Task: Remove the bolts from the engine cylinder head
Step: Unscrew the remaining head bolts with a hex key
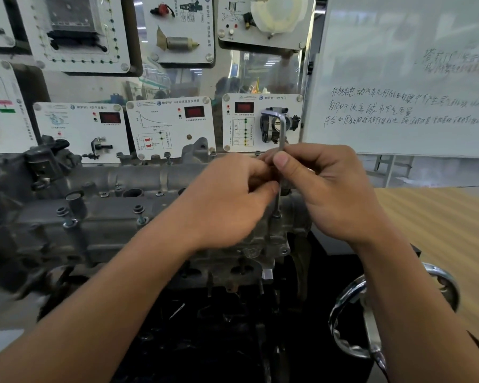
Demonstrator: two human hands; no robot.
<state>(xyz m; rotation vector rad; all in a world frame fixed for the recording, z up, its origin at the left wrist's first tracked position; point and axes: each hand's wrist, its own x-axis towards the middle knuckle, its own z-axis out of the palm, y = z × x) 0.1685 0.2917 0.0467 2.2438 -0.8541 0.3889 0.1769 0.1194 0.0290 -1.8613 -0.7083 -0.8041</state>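
Grey cast-aluminium cylinder head point(116, 225) spans the left and centre of the frame, several bolts point(139, 214) standing proud along it. An L-shaped hex key point(281, 139) stands upright just right of centre, its tip seated in a bolt on the head's right end. Both the left hand point(227, 200) and the right hand point(324, 189) are closed around the key's shaft. Judging by this, a bolt is mid-loosening; next calls for steady turning, keeping the key square. Training panels point(260, 120) behind carry VW roundels; the whiteboard point(404, 78) handwriting is too blurred to read
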